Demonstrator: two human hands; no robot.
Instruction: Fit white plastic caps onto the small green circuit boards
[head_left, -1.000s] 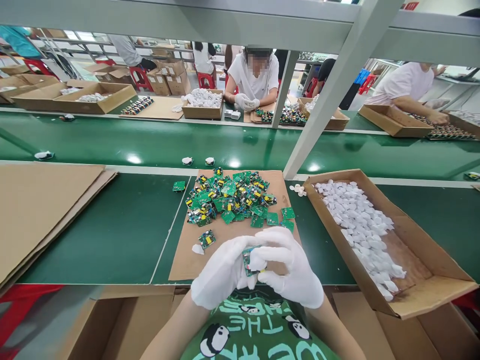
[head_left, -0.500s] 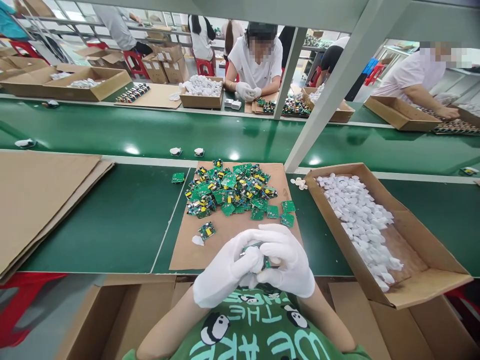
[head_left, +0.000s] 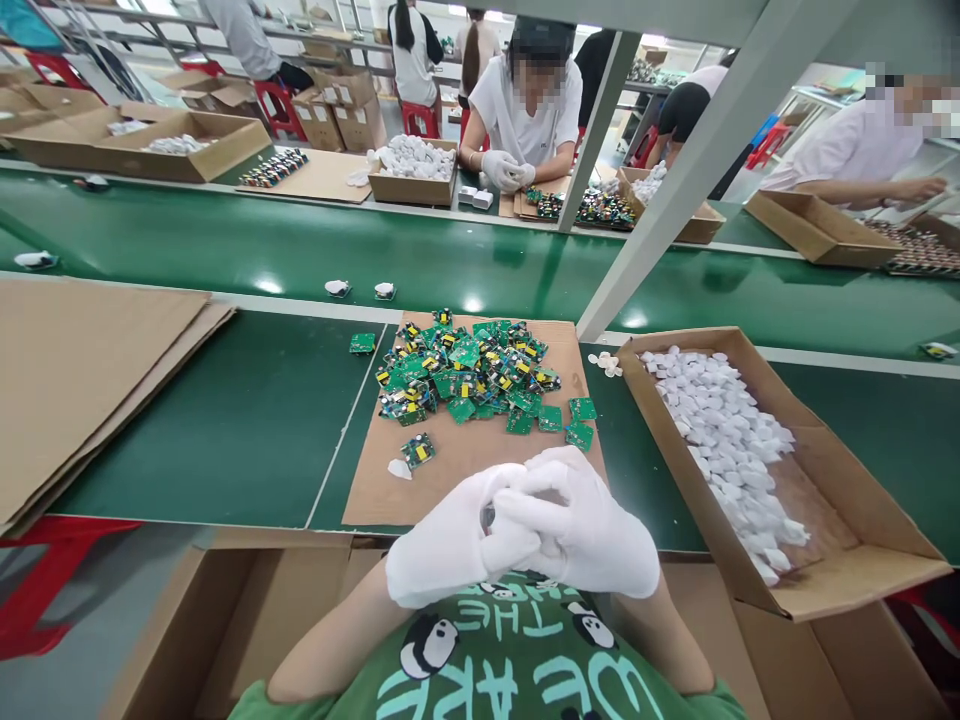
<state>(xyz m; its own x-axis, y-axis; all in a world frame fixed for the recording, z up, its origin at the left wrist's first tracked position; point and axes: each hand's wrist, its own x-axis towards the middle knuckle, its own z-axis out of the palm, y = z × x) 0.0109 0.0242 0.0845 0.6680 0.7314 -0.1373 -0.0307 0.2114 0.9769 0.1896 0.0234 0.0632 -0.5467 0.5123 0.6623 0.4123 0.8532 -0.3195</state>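
My left hand (head_left: pixel 457 535) and my right hand (head_left: pixel 585 525), both in white gloves, meet close to my body at the table's near edge. Their fingers are closed together around a small circuit board, which the gloves almost wholly cover; only a dark sliver shows between the fingers. Just beyond them, on a cardboard sheet (head_left: pixel 375 505), lies a single circuit board (head_left: pixel 418 450) beside a white piece (head_left: pixel 400 469). Farther back on the sheet is a heap of green circuit boards (head_left: pixel 472 370) with yellow and black components.
An open cardboard box (head_left: pixel 832 480) of white pieces (head_left: pixel 720 440) stands at right, with small pale discs (head_left: pixel 605 364) by its corner. Cardboard sheets (head_left: pixel 90 370) lie at left. Beyond runs a green conveyor belt (head_left: pixel 315 245) carrying several boards. A slanted metal post (head_left: pixel 675 190) rises at right. A gloved co-worker (head_left: pixel 536 120) sits opposite.
My right fingers have moved left across the left ones, covering the green board that showed between them. On the belt, the boards with white pieces have shifted left.
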